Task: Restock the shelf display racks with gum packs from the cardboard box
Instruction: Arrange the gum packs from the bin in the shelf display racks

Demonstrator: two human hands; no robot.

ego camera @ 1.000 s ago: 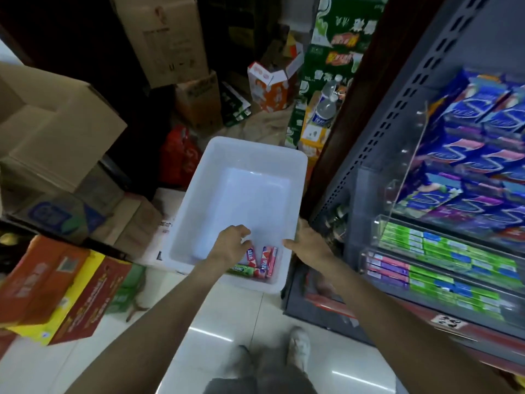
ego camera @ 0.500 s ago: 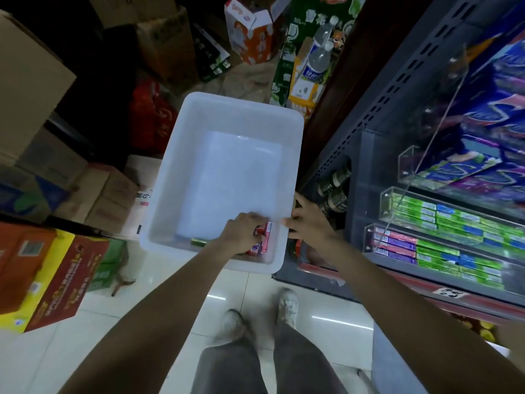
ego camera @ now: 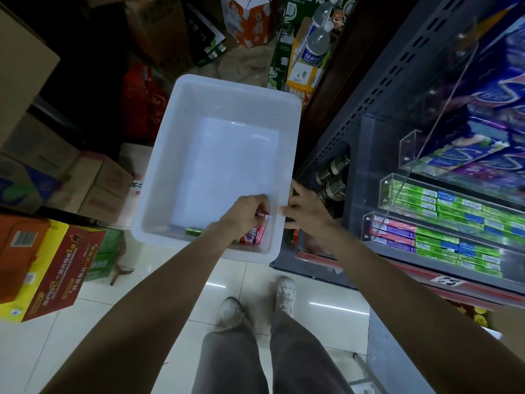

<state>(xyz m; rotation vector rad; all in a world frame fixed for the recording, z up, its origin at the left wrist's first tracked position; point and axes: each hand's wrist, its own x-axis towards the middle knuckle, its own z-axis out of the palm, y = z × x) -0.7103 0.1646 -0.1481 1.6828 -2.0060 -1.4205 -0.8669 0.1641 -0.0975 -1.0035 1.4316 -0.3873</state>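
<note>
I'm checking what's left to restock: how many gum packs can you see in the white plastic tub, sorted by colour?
Red gum packs, under the left hand: 2 visible; more may be hidden by the hand
Green gum pack, loose by the near wall of the white plastic tub: 1
Total visible: 3

Dim shop aisle seen through a wide lens, lit from overhead

Pale streaks of glare lie on the glossy white floor tiles (ego camera: 335,308), with a fainter sheen on the bottom of the translucent white plastic tub (ego camera: 227,155). The upper left corner sinks into near-black shadow around the brown cardboard cartons (ego camera: 159,32). The grey metal shelf upright (ego camera: 397,81) bows with edge distortion, and the purple packets (ego camera: 497,92) at the right edge smear into blur.
</note>
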